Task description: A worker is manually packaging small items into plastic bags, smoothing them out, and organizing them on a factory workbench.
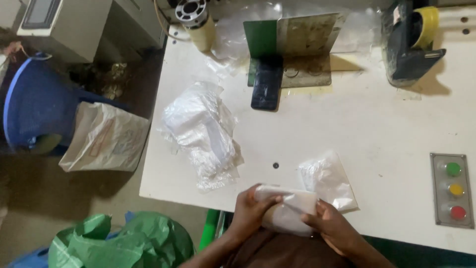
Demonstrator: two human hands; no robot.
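Item: folded white plastic packet (290,211), lying at the near table edge, long axis running left to right, slightly tilted down to the right. Left hand (250,211) is curling closed around its left end, thumb on top. Right hand (334,228) is gripping its right end, fingers closed, wrist angling in from the near right. Crumpled clear bags (201,131) are lying far left; a filled clear pouch (329,181) is lying just beyond the packet.

A small packing workshop: a worn white tabletop (377,134) beyond the hands (292,213); a panel of green, yellow and red push-buttons (454,191) to their right; woven sacks (105,139) on the floor (39,198) to their left.
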